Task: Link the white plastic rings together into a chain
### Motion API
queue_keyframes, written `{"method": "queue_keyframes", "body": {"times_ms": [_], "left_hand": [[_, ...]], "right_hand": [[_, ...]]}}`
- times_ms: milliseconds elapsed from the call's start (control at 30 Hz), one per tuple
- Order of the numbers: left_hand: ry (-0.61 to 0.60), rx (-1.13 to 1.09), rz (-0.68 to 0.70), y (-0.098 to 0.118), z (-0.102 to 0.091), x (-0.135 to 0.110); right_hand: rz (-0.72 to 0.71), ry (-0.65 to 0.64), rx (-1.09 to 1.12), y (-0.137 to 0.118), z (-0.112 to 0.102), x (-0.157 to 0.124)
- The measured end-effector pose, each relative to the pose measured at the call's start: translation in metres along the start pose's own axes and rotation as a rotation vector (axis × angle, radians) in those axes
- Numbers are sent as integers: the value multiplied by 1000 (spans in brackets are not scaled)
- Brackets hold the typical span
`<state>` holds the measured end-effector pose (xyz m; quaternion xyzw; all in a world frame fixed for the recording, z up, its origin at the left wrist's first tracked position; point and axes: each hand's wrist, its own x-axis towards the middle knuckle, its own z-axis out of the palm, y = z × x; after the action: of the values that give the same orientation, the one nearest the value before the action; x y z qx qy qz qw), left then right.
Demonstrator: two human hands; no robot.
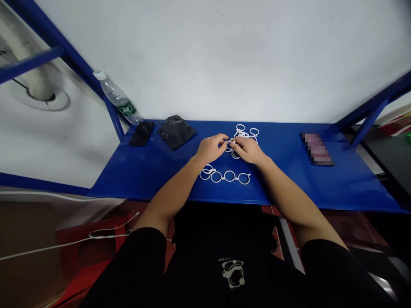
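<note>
My left hand (210,148) and my right hand (248,150) meet above the blue tabletop, fingers curled inward. Between their fingertips is a thin white plastic ring (228,147), pinched from both sides; its far edge is partly covered by my fingers. Just behind my right hand lies a loose pile of similar white rings (240,127) with small tabs, and more show under its fingers. Nearer to me, a row of several white rings (229,171) lies flat, apparently joined by the tabs, with two overlapping at its left end.
The blue tabletop (173,171) ends at a white wall. At the left stand a plastic bottle (120,100), a black phone (141,133) and a crumpled black plastic bag (176,131). A blurred-out flat object (317,149) lies at the right. Blue metal posts (112,115) flank the table.
</note>
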<state>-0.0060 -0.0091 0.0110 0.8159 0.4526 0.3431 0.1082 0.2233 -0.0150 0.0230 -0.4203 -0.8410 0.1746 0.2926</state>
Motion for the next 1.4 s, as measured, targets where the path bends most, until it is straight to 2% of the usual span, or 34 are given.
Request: {"method": "queue_keyframes", "body": {"times_ms": [133, 367, 700, 900, 967, 1100, 1167, 1267, 1400], "left_hand": [[21, -6, 91, 1, 9, -2], [61, 8, 108, 1, 8, -2], [24, -10, 204, 1, 14, -5], [177, -35, 264, 7, 8, -6], [97, -38, 319, 13, 6, -8], [-292, -27, 396, 31, 11, -16], [-446, -28, 411, 38, 18, -21], [-537, -19, 404, 45, 27, -25], [-568, 16, 340, 46, 26, -23]], "right_hand": [[-2, -12, 73, 2, 5, 0], [-19, -68, 91, 5, 3, 0], [-14, 36, 152, 3, 4, 1], [62, 140, 25, 12, 1, 1], [85, 189, -51, 20, -2, 1], [122, 304, -127, 38, -8, 0], [127, 334, -128, 42, -9, 0], [111, 322, -118, 42, -9, 0], [65, 318, -101, 33, -8, 0]]}}
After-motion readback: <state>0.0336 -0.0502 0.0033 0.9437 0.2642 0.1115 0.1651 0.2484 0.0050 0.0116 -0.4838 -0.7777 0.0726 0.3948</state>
